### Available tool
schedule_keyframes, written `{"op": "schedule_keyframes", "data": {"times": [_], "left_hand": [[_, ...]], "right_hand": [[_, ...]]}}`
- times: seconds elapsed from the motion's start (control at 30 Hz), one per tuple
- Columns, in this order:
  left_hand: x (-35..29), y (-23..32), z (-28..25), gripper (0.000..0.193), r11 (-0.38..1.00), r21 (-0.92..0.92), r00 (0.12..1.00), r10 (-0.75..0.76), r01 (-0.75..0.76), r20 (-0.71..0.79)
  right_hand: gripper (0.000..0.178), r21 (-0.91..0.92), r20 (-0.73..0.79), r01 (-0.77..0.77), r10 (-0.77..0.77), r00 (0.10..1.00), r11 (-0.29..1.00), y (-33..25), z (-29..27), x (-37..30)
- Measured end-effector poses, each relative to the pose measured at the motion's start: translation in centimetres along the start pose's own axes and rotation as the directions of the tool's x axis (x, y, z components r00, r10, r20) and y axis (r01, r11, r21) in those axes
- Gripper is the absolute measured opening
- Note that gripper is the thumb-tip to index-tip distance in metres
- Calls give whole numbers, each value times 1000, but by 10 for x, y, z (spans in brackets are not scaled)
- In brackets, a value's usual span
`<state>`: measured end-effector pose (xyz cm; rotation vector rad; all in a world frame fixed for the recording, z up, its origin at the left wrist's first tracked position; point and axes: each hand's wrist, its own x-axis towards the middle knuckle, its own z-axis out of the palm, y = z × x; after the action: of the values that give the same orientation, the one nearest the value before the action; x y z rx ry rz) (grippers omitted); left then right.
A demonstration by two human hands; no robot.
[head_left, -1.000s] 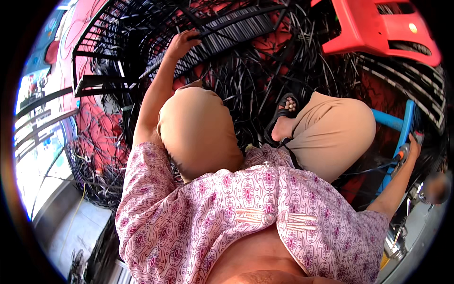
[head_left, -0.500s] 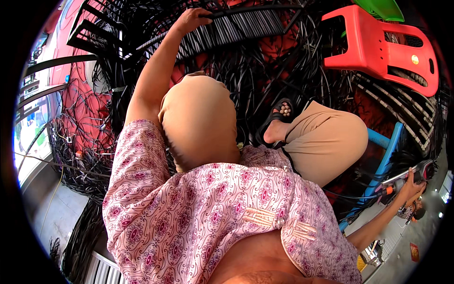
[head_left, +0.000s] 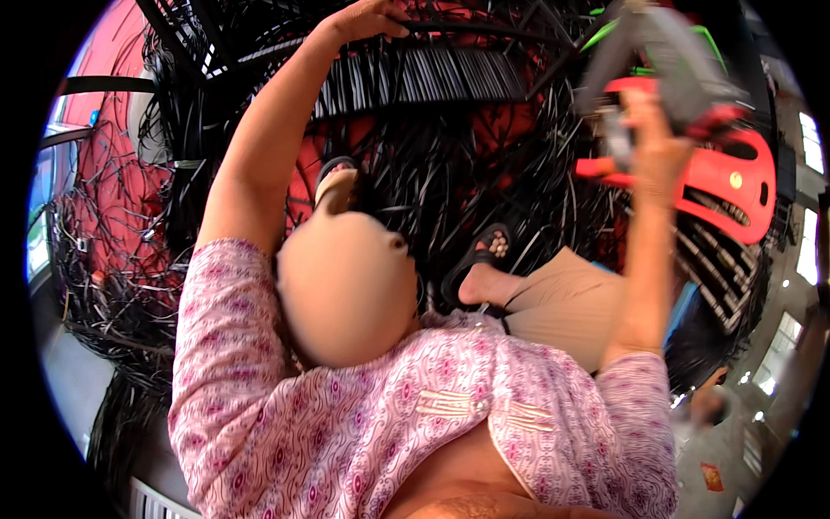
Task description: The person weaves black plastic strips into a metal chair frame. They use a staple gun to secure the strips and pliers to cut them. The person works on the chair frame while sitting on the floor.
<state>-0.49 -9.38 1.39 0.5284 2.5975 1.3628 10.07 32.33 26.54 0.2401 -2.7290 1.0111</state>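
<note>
At the top, my left hand [head_left: 367, 19] grips the bar of a black frame [head_left: 484, 33], its fingers partly cut off by the picture's edge. Shiny black strips, packed close together, make a woven panel [head_left: 415, 80] along that frame. My right hand [head_left: 655, 143] is raised at the upper right with its fingers wrapped around a staple gun [head_left: 670, 65]. Grey with red parts, the tool is smeared by motion. It is held in front of a red plastic stool-like seat [head_left: 735, 177] and hides part of it.
Loose black strips [head_left: 406, 173] lie tangled over the red floor covering [head_left: 130, 203]. A striped woven panel [head_left: 713, 272] lies below the red seat, near a blue bar [head_left: 681, 316]. My sandalled foot [head_left: 480, 272] rests among the strips. Another person's arm [head_left: 709, 398] shows at the right.
My right hand has swung up from the lower right with the staple gun, in front of the red seat. The left hand keeps its hold on the frame. My view has shifted slightly.
</note>
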Motion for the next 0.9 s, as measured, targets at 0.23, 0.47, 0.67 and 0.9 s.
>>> {"op": "schedule_keyframes", "data": {"times": [0.23,0.47,0.67,0.9], "left_hand": [[18,14,-30,40,981,-152,981,-96,122,171],[21,11,-36,36,962,-200,972,-152,187,177],[24,3,-34,31,919,-325,961,-149,221,232],[25,9,-37,28,926,-278,947,-180,254,267]], "right_hand": [[47,444,257,-62,-61,964,894,-9,198,-56],[39,552,179,-44,-67,981,832,5,253,-65],[35,466,143,-2,-73,987,885,10,268,-66],[32,432,74,69,-112,991,899,11,277,-61]]}}
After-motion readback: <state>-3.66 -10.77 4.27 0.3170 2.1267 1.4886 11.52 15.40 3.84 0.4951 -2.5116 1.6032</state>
